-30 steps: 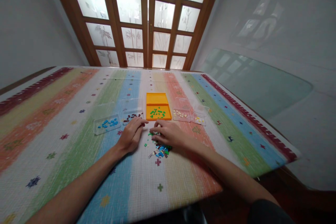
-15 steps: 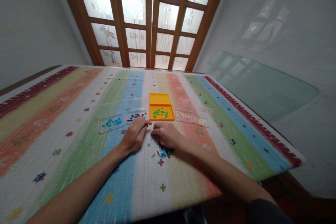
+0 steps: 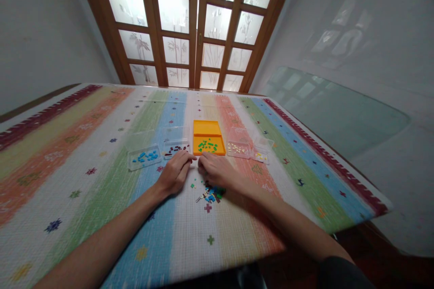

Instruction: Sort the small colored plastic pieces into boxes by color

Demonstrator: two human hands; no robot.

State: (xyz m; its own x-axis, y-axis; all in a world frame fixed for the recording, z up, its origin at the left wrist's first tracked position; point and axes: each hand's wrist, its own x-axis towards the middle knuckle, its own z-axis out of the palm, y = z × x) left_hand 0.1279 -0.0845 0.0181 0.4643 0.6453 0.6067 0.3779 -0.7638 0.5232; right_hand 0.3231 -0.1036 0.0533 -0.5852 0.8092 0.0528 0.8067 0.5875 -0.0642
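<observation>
My left hand (image 3: 175, 172) rests on the cloth just in front of the clear box of dark red bricks (image 3: 176, 149). Its fingers are bent and pressed together; whatever they may hold is hidden. Close beside it, my right hand (image 3: 217, 170) is at the front edge of the orange box (image 3: 206, 128), fingertips pinched downward. Anything in that pinch is too small to make out. Green bricks (image 3: 208, 146) lie inside the orange box. A mixed pile of small toy bricks (image 3: 210, 195) lies below my right hand, partly covered by it.
To the left stands a clear box with blue bricks (image 3: 145, 158). On the right are a clear box of cream bricks (image 3: 237, 148) and a smaller clear box with yellow pieces (image 3: 261, 156). A striped cloth (image 3: 101, 198) covers the table.
My right hand has moved slightly forward, away from the pile and toward the orange box, uncovering more of the pile. The left hand has stayed nearly still.
</observation>
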